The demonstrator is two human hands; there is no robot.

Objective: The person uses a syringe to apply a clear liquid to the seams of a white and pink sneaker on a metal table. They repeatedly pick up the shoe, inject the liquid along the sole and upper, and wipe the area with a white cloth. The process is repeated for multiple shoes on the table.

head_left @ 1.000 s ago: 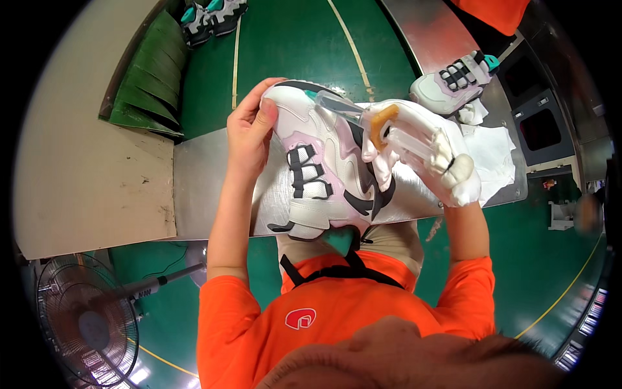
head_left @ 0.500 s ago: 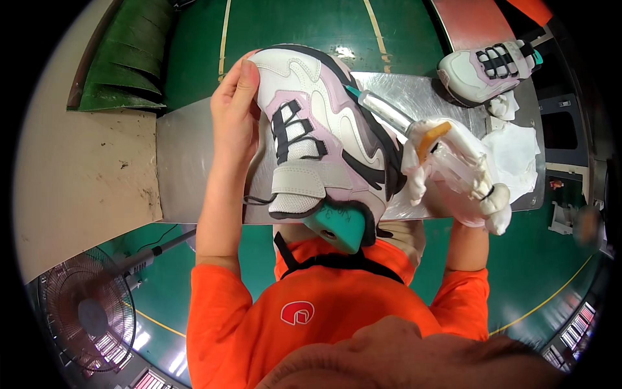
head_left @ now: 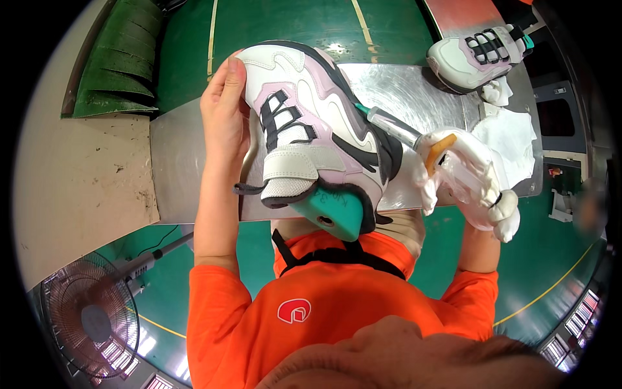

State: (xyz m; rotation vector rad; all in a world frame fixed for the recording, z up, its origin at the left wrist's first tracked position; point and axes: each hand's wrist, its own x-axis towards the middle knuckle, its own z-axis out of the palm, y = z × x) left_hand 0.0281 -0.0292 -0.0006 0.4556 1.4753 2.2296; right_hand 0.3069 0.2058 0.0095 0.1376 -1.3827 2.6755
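1 head fisheye looks down, right rim seemingly blurred.

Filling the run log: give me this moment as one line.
left hand: holds shoe by toe | right hand: holds syringe | green tip: at shoe's side | other shoe: upper right of view

The shoe has tipped, so the green form in its ankle opening, mostly hidden a second ago, now shows broadly. The right hand has moved the clear syringe away from the toe, its teal tip now farther along the sole edge toward the heel.
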